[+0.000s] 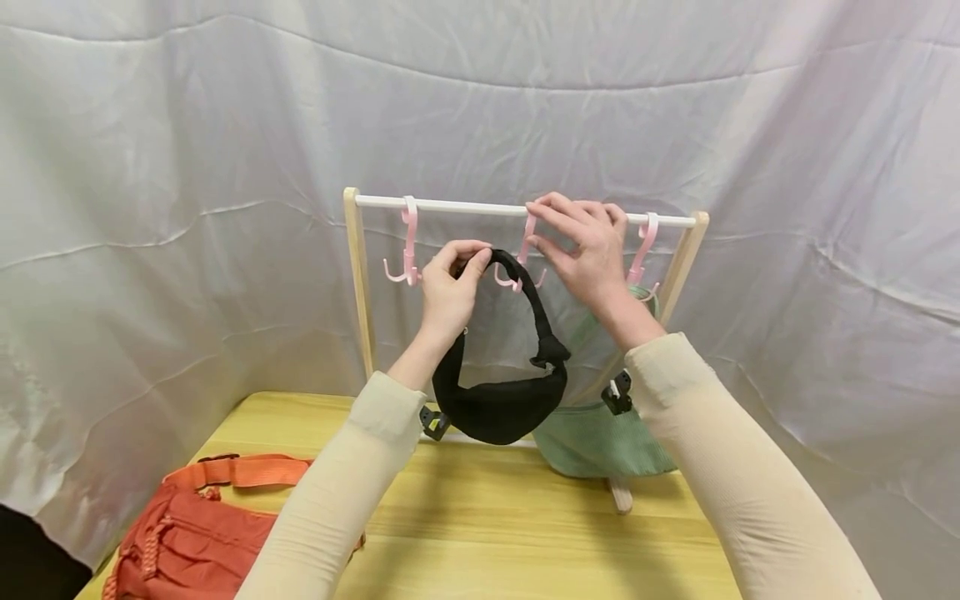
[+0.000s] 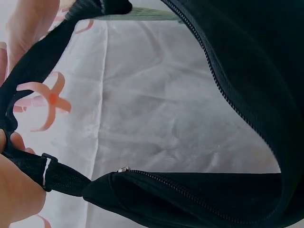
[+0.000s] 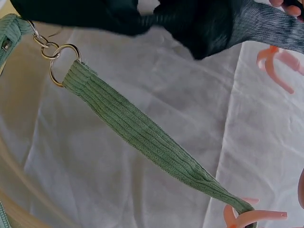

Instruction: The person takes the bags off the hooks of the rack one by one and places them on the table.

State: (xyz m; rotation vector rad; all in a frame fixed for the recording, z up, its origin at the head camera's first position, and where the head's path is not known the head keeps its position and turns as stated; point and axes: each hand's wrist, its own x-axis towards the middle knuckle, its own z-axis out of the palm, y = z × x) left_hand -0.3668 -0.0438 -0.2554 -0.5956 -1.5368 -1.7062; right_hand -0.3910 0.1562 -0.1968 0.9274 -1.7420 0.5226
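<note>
My left hand (image 1: 448, 292) pinches the strap of a small black shoulder bag (image 1: 501, 408) between thumb and fingers. The bag hangs from it in a loop, its strap (image 1: 537, 310) passing in front of the middle pink hook (image 1: 528, 233). With thumb and index finger at that hook's upper stem, just under the white rail (image 1: 457, 206), my right hand (image 1: 587, 246) holds it. In the left wrist view the bag's zipper (image 2: 221, 88) and a strap buckle (image 2: 47, 172) show, with the hook's prongs (image 2: 52, 99) beside the strap.
A green corduroy bag (image 1: 607, 442) hangs by its strap (image 3: 137, 128) from the right pink hook (image 1: 645, 242). Another pink hook (image 1: 409, 237) is on the rail's left. On the wooden table (image 1: 450, 542), a red-orange bag (image 1: 202, 533) lies at front left. Grey-white cloth (image 1: 225, 150) hangs behind.
</note>
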